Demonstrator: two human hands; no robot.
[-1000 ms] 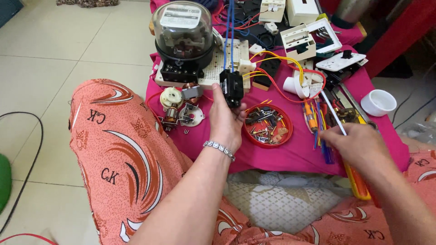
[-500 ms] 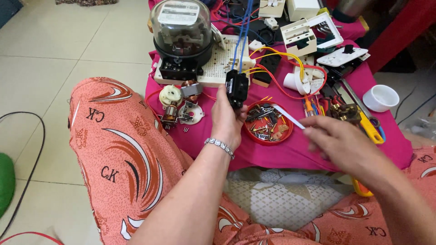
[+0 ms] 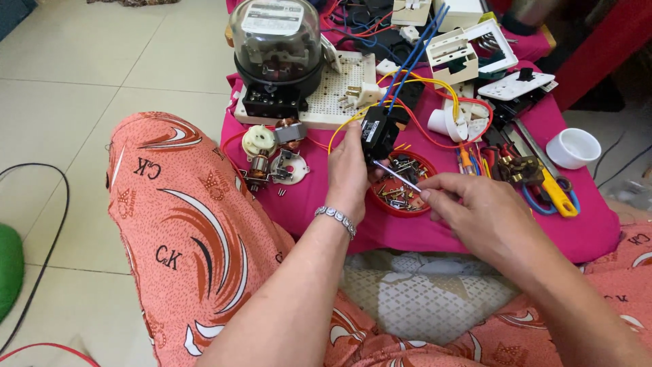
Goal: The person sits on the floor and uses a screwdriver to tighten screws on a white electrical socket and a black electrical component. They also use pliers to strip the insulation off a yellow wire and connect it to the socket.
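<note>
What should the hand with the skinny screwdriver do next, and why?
Probably ease the screwdriver tip the last bit up into the black part. The right hand pinches the screwdriver with its tip just below that part, which the left hand holds up over the red dish of screws.

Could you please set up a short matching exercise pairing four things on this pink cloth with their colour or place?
Things:
1. left hand
2. right hand
3. red dish
4. white cup

Places or states:
A. stands at the cloth's right edge
B. holds a small black component with blue wires
C. holds a thin screwdriver pointed at the component
D. holds small screws and metal bits, just below the component

Pairs: 1-B, 2-C, 3-D, 4-A
</note>
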